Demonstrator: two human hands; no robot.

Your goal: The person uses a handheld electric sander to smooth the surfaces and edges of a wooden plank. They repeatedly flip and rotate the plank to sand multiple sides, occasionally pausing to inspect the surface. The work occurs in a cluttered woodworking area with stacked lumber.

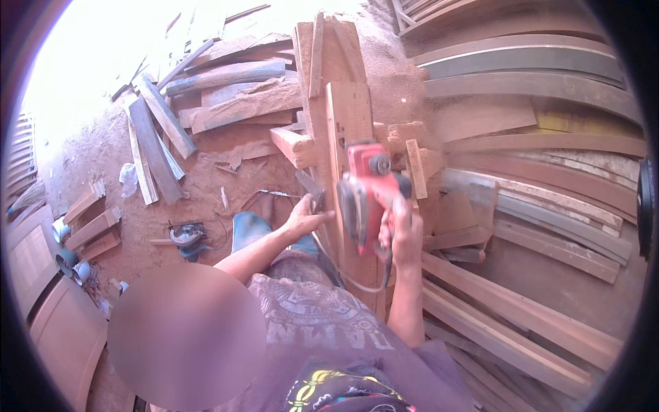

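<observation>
The right hand (405,230) has its fingers curled tight around the rear handle of one red electric power planer (367,189), which rests on a long upright reddish wooden plank (349,117). The left hand (305,216), fingers spread flat, presses the plank's left edge just beside the planer. One small circular saw (187,235) lies on the sawdust-covered ground (206,185).

Two hands (305,220), one red power planer (367,189), one circular saw (187,237), many planks (522,336)
</observation>
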